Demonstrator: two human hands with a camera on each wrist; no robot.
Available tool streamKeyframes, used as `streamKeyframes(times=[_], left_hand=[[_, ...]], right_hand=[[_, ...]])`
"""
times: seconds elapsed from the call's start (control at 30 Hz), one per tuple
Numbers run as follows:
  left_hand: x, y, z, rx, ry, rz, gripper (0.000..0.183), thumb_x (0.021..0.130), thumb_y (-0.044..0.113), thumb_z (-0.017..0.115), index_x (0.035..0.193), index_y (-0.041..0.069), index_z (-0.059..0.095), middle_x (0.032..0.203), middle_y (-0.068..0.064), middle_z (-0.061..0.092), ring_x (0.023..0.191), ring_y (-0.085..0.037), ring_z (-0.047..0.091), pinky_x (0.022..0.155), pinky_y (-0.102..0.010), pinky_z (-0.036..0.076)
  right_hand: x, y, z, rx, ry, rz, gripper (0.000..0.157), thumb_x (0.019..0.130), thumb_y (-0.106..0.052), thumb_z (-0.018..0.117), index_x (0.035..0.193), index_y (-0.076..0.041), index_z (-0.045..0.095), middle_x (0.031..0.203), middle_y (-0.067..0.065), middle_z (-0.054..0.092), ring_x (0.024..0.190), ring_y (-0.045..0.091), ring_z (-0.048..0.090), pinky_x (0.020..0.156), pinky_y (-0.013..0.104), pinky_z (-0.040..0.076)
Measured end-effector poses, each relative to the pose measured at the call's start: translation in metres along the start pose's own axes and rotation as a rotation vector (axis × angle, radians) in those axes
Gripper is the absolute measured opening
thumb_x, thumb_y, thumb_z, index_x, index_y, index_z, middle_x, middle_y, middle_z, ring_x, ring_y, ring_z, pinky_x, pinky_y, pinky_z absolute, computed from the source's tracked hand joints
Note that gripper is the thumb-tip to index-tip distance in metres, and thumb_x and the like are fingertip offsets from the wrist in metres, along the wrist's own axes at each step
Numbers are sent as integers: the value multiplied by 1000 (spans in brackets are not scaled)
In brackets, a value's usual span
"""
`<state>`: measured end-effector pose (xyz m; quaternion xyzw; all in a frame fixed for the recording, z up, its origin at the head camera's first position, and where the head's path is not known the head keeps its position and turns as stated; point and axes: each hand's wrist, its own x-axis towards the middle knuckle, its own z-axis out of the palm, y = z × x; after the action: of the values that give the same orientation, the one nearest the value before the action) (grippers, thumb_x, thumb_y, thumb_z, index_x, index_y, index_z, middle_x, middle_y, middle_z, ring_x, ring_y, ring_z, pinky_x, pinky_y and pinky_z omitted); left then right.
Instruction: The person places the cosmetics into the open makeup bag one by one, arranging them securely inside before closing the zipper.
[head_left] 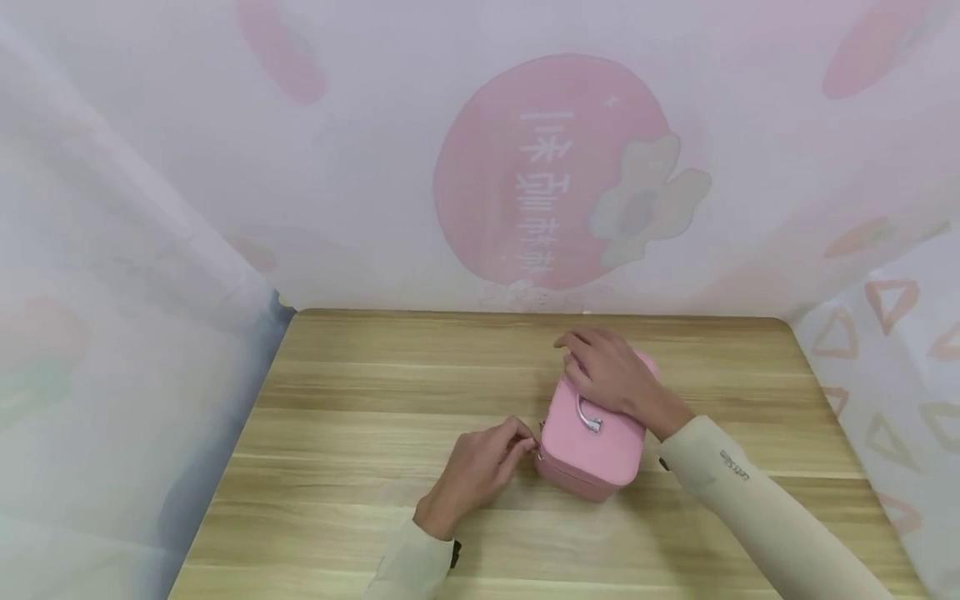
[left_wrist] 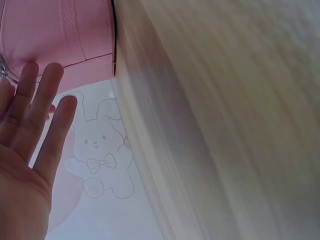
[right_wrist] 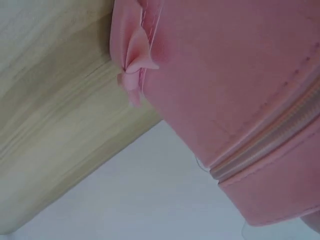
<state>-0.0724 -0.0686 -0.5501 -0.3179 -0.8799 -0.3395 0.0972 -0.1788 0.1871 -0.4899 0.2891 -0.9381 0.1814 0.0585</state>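
A small pink zip-up case [head_left: 585, 462] with rounded corners stands on the wooden table, a silver-ended carry handle [head_left: 591, 423] on its lid. At the case's left side, the thumb and forefinger of my left hand [head_left: 483, 460] pinch the zipper pull [left_wrist: 3, 69]; the other fingers are stretched out beside the case in the left wrist view. My right hand [head_left: 611, 371] rests over the far part of the lid, covering part of the handle. The right wrist view shows a pink bow [right_wrist: 136, 55] on the case's side and a stretch of zipper [right_wrist: 270, 137].
The light wooden table [head_left: 360, 467] reaches back to a pale printed curtain [head_left: 360, 167] with a large pink circle. More printed sheeting [head_left: 922, 358] hangs along the right side, and a white sheet [head_left: 90, 375] along the left.
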Motion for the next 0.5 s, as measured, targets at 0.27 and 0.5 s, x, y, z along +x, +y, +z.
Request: streamKeyframes(times=[0.27,0.5], left_hand=[[6,-1,6,66,48,-21,8,111,24,65,114,17,66,94,9,79,70,4,58,60,-13,48],[13,-3,9,64,32,-37,9,109,25,68,114,17,67,97,9,80,76,2,67,63,-15,53]], right_hand=[[6,0,2,20,-34,-87,43,106,-24,48,142,-11,67,144,14,68,136,39,64,117,59,51],[7,3,2,21,-30,-108,45,106,-23,48,148,-13,64,148,13,66,139,38,62,118,60,50]])
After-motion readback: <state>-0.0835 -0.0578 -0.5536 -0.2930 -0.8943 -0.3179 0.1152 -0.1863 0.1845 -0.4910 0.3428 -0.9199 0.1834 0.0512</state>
